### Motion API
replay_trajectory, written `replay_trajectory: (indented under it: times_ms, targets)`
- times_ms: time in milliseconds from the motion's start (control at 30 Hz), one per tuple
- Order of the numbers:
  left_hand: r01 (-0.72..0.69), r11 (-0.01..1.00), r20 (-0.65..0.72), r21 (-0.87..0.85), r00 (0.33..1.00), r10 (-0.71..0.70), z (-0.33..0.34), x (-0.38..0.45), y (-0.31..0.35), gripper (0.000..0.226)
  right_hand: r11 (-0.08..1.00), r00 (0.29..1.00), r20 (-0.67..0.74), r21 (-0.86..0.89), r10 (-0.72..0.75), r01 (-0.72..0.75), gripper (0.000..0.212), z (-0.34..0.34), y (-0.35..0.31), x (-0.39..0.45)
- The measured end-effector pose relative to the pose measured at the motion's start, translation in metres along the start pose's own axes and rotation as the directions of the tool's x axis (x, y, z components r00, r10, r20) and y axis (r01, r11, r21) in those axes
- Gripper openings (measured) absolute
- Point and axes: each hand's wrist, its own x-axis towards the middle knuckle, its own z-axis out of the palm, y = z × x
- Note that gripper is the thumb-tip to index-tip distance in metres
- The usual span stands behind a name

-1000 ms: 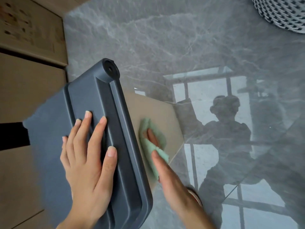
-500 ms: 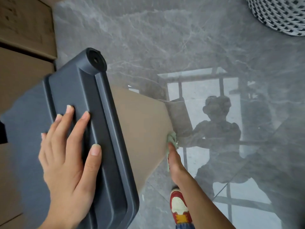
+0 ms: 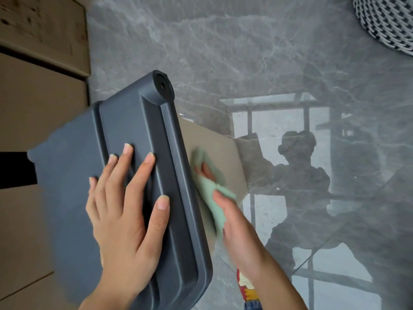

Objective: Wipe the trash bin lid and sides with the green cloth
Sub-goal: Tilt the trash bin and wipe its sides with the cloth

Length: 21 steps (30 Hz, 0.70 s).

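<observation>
The trash bin stands below me, seen from above. Its dark grey lid [image 3: 143, 139] fills the centre left, with a round hinge knob at its far corner. My left hand [image 3: 127, 206] lies flat on the lid, fingers spread, holding nothing. The bin's beige side [image 3: 214, 142] slopes down to the right of the lid. My right hand [image 3: 230, 211] presses the green cloth [image 3: 212, 198] against that side, just beside the lid's right edge. The cloth is bunched around my fingers and partly hides them.
Glossy grey marble floor [image 3: 245, 52] spreads to the right, reflecting a window and a person's silhouette. Wooden cabinet fronts [image 3: 33, 97] stand at the left. A black and white woven basket [image 3: 388, 21] sits at the top right. A red and yellow shoe [image 3: 245, 287] shows below my right wrist.
My right hand with the cloth has moved from the lower right edge of the beige side back up to near the lid's edge. My left hand stays flat on the lid.
</observation>
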Motion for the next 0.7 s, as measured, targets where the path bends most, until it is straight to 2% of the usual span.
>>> replay_trajectory:
  times_ms: [33,100,200,300,433,567,700]
  targets:
    - [0.005,1.0,0.004,-0.004,1.0,-0.005,0.0,0.001,0.0,0.052,0.999,0.999,0.024,0.038,-0.034,0.033,0.038,-0.003,0.002,0.016]
    - [0.02,1.0,0.012,0.002,1.0,-0.02,0.001,0.001,0.0,0.053,0.997,0.997,0.025,-0.01,-0.072,0.072,0.048,-0.001,-0.014,0.048]
    - [0.016,1.0,0.006,-0.003,1.0,-0.016,0.0,0.002,0.0,0.053,0.982,0.983,-0.012,-0.052,-0.181,0.18,0.048,-0.01,-0.031,0.09]
    - [0.011,1.0,0.006,-0.007,1.0,-0.011,0.0,0.001,0.0,0.054,0.977,0.969,-0.126,-0.056,-0.212,0.207,0.05,-0.029,-0.018,0.124]
    - [0.015,1.0,0.01,0.001,1.0,-0.015,0.0,0.002,0.0,0.054,0.996,0.966,-0.243,-0.029,-0.093,0.088,0.052,-0.053,0.002,0.145]
    - [0.012,1.0,0.004,0.007,1.0,-0.012,0.0,0.001,-0.001,0.054,0.998,0.964,-0.262,-0.008,0.05,-0.054,0.055,-0.058,0.022,0.13]
    - [0.014,1.0,0.006,-0.015,1.0,-0.014,0.0,0.002,-0.001,0.057,0.997,0.968,-0.237,0.009,0.081,-0.081,0.058,-0.049,0.033,0.089]
